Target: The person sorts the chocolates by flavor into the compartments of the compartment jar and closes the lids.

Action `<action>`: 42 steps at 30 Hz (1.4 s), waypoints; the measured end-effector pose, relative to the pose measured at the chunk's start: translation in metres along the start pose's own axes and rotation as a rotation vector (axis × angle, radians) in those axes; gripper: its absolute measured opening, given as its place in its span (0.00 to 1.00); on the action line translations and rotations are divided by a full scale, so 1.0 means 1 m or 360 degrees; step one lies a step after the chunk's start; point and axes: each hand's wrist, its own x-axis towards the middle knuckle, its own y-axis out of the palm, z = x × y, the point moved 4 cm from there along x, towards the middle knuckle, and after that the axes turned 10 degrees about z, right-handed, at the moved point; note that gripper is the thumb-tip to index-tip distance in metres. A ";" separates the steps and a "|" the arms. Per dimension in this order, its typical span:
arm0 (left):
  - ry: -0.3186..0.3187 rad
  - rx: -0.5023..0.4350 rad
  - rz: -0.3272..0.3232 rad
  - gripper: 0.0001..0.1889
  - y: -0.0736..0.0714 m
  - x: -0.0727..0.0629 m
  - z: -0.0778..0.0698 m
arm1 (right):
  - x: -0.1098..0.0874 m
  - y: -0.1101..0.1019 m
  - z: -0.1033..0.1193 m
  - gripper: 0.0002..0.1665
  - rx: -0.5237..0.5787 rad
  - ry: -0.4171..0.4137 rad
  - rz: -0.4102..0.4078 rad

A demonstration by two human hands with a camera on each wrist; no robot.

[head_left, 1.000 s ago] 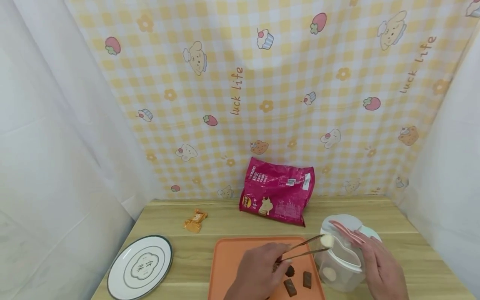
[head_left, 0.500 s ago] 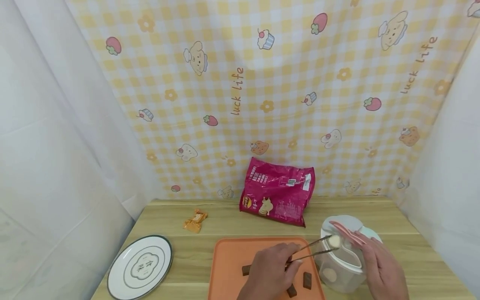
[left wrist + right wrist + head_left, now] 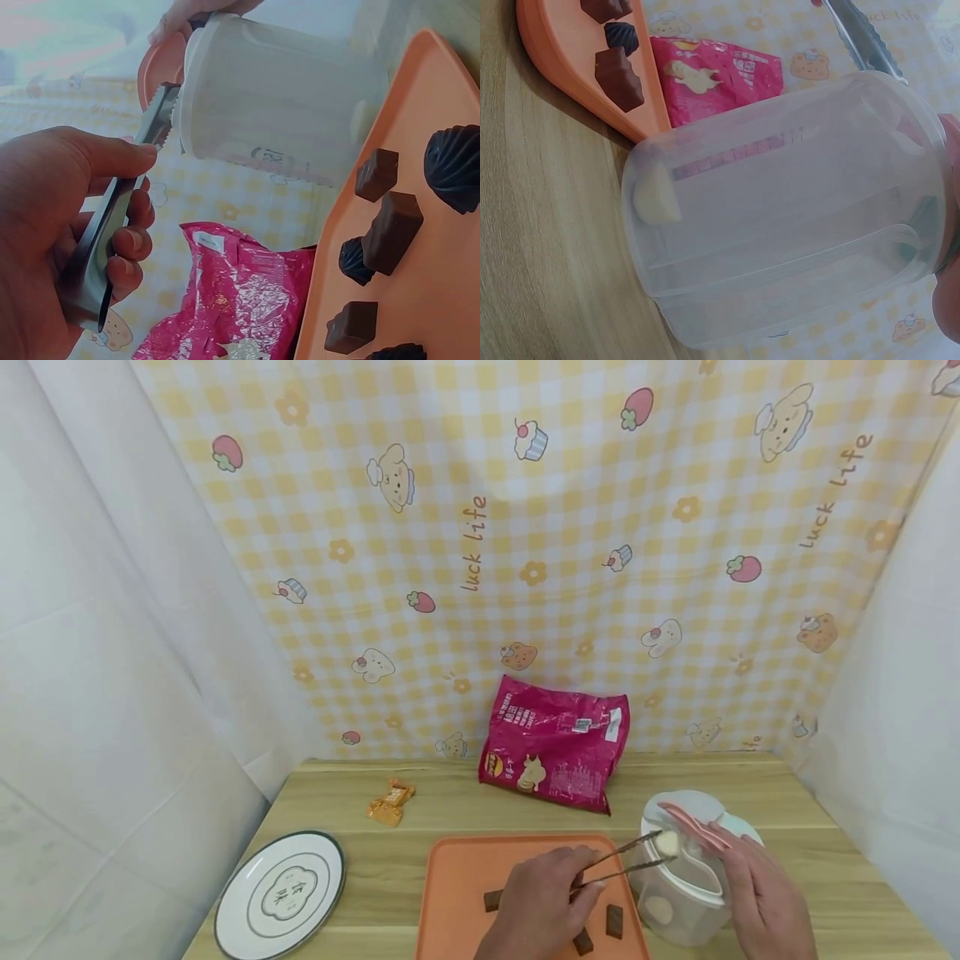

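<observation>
Above the translucent plastic canister (image 3: 690, 920), the left grip (image 3: 542, 902) is pinching silver metal tongs (image 3: 112, 219) around a cream-white lump (image 3: 667, 843); the tips should be dipping inside before spreading.

Tongs (image 3: 112, 214) shiny metal; container (image 3: 780, 202) smooth translucent plastic; tray (image 3: 463, 872) matt plastic; bag (image 3: 558, 739) glossy, crinkled; table (image 3: 378, 877) wood-grain, smooth; curtain (image 3: 450, 535) cloth.

Wood-grain table (image 3: 442, 802): 1 white plate (image 3: 315, 860) left, orange-wrapped candy (image 3: 390, 803), magenta bag (image 3: 558, 747), orange tray (image 3: 461, 877), clear container (image 3: 690, 917) right.
</observation>
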 end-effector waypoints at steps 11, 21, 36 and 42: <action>-0.0029 -0.0026 0.0024 0.13 -0.002 -0.003 0.002 | 0.000 0.000 0.002 0.16 -0.0015 0.0010 -0.0009; 0.0060 -0.0059 -0.0154 0.16 -0.013 -0.024 0.015 | 0.000 -0.001 0.002 0.15 -0.0022 0.0026 -0.0006; 0.0078 0.0356 -0.0288 0.18 -0.033 -0.073 0.082 | 0.001 0.002 0.001 0.16 -0.0002 -0.0016 -0.0041; 0.0042 0.0420 -0.0260 0.16 -0.037 -0.090 0.112 | 0.000 0.001 0.001 0.16 -0.0024 0.0023 -0.0026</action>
